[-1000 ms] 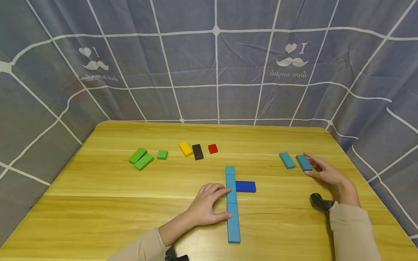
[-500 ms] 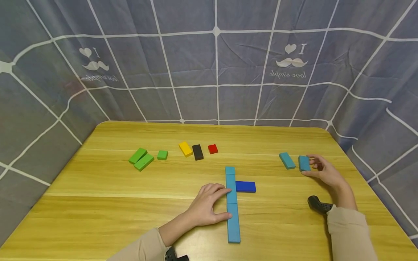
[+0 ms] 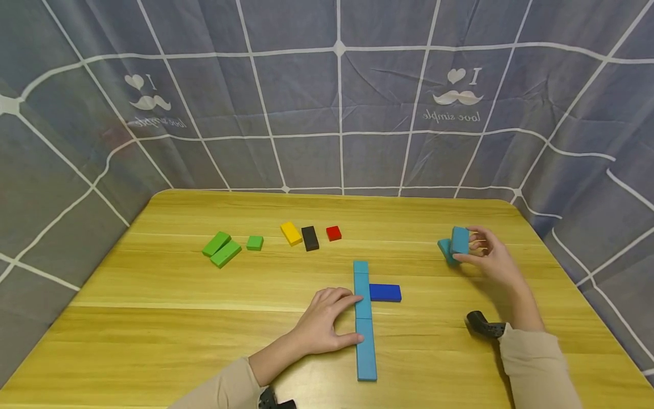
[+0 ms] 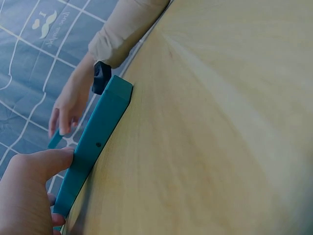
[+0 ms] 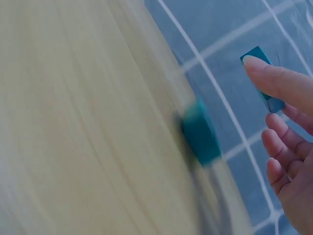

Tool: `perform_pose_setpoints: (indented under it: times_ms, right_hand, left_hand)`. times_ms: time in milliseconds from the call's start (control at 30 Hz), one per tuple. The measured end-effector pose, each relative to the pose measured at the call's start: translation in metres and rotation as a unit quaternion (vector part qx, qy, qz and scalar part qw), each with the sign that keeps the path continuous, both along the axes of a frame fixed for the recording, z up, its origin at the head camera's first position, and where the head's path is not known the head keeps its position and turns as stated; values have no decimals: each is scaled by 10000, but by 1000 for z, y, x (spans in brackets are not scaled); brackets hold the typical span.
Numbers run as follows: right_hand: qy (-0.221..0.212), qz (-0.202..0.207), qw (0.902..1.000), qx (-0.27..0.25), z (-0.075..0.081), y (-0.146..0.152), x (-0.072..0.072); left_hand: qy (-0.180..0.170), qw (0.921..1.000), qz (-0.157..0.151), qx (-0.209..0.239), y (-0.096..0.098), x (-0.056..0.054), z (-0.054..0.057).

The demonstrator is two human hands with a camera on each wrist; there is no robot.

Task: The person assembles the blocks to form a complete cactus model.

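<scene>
My right hand (image 3: 498, 267) pinches a light blue block (image 3: 460, 240) between thumb and fingers, raised above the table. Behind it, partly covered in the head view, a second light blue block (image 3: 444, 249) lies flat; the right wrist view shows this block (image 5: 201, 134) blurred on the table. Light blue blocks form a straight row (image 3: 366, 355) near the middle, a short piece at its far end. My left hand (image 3: 324, 324) touches the row's left side with thumb and index finger spread. Against the row's right side lies a dark blue block (image 3: 385, 292).
Further back on the wooden table (image 3: 153, 341) lie two long green blocks (image 3: 225, 254), a small green one (image 3: 254, 243), a yellow block (image 3: 290, 233), a black block (image 3: 309, 238) and a red block (image 3: 334, 233). A grey curtain (image 3: 306, 102) hangs behind and at both sides.
My right hand has taken hold of the right-hand loose light blue block, tilted it up and lifted it leftward, over the other one. My left hand has stayed in place.
</scene>
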State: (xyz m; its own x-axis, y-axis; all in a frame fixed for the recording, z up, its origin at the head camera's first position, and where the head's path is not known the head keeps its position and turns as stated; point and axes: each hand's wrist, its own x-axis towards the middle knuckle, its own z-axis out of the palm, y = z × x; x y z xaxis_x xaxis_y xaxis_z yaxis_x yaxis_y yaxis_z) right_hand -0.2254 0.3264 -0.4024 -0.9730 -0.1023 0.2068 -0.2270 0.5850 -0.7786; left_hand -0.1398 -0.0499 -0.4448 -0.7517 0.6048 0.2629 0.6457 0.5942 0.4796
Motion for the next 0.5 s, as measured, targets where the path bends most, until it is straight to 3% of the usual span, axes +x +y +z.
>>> perform_pose_setpoints:
  times_ms: [233,500]
  right_hand:
    - [-141,505,9986,56,5,-39,1]
    - [-495,1200,9909,-368,-11,-78,-2]
  left_hand:
    - [17,10000,-7,24,0,0,0]
    - [44,10000,-16,45,0,-1,-1]
